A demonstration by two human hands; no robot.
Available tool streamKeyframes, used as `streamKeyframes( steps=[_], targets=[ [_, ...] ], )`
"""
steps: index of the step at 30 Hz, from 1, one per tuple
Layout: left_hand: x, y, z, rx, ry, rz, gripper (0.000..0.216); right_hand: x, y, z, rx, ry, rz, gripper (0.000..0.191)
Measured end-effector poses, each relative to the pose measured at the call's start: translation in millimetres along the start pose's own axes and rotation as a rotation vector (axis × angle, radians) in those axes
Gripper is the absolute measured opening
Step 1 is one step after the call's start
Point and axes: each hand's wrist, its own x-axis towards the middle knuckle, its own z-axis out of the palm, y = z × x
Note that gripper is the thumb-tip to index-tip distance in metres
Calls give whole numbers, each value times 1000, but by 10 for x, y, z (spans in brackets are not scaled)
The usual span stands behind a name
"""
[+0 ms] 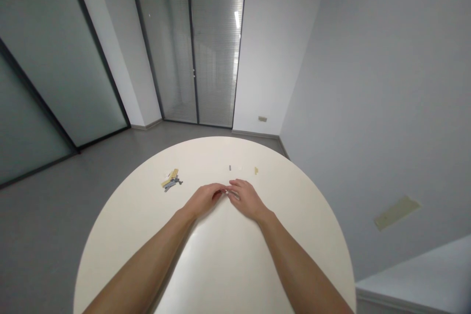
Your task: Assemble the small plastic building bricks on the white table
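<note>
My left hand [208, 199] and my right hand [247, 199] meet just above the middle of the white table, fingertips nearly touching. Between them shows a tiny pale piece [227, 192], mostly hidden by the fingers and too small to name. The left thumb and fingers are pinched together at it. On the other side, the right fingers curl in and press toward the same spot. Just beyond the hands lie a small grey piece [230, 168] and a small yellow piece [256, 170], with a faint white piece [240, 168] between the two.
A loose pile of yellow, grey and white pieces [171, 180], like toy building bricks, lies left of my hands. The round white table [228, 274] has a curved edge. Behind it stand glass doors [191, 59] with blinds; a plain wall [386, 83] rises on the right.
</note>
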Motion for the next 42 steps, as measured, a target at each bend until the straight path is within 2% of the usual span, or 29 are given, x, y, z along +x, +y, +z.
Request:
streamKeyframes(
  steps=[7,14,27,42],
  targets=[
    [-9,-20,25,15,26,-33,28,31,-26,0,147,30,36,11],
    [-28,0,-1,101,36,-84,29,43,-92,-29,119,-11,141,18],
    [-29,-5,-24,137,73,-61,25,53,-88,-13,173,72,130,15],
    [-24,53,-52,181,182,10,23,70,-93,-38,198,110,149,16]
  ],
)
